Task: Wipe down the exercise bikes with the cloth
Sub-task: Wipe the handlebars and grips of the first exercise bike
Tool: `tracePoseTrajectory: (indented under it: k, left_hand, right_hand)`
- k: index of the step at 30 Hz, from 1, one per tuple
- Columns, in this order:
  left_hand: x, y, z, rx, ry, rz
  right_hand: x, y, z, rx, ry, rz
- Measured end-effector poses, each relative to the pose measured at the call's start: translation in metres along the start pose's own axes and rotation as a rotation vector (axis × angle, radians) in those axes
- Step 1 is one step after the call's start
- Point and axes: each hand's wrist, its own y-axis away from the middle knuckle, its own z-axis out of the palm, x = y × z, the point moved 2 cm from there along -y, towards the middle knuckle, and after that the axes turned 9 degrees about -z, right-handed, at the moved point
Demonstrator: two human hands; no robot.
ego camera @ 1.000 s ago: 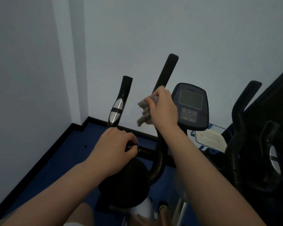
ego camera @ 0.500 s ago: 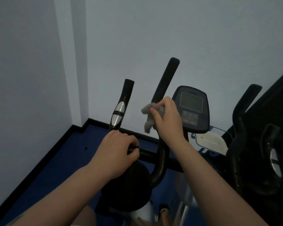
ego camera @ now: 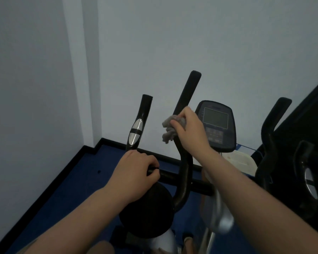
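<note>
The right hand (ego camera: 190, 132) holds the grey cloth (ego camera: 170, 128) wrapped around the right handlebar (ego camera: 185, 99), about halfway up. The left hand (ego camera: 134, 173) grips the crossbar (ego camera: 168, 176) firmly. The work seems to be at an early stage: the screen (ego camera: 216, 123) and the second bike (ego camera: 272, 143) (partly visible at right) are probably not wiped yet.

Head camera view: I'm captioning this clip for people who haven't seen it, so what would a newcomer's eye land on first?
First, the right hand at centre, gripping a grey cloth around the bike's tall black handlebar. Next, the left hand lower down, gripping the horizontal bar below the shorter grip with silver sensor plates. Just right of the cloth sits the dark console screen, against a pale wall.
</note>
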Motion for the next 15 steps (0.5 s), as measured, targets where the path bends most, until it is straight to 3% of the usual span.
tracePoseTrajectory:
  k: [4,7,9,12,15]
  left_hand:
    - [0.0,0.001,0.0,-0.004,0.008,0.002]
    - [0.0,0.0,0.001,0.002,-0.006,0.014]
    - [-0.001,-0.001,0.001,0.005,-0.006,0.021]
    - [-0.002,-0.001,0.001,-0.003,-0.008,0.016]
    - [-0.001,-0.001,0.001,-0.012,0.005,0.009]
  right_hand:
    - [-0.003,-0.04,-0.001,0.069,0.101,0.025]
    - [-0.006,-0.028,0.011,0.2,-0.057,0.131]
    - [-0.004,-0.01,0.011,0.125,-0.134,0.108]
    - [0.001,-0.021,-0.007,-0.025,-0.046,0.06]
    - [-0.002,-0.065,-0.037,0.296,0.065,-0.009]
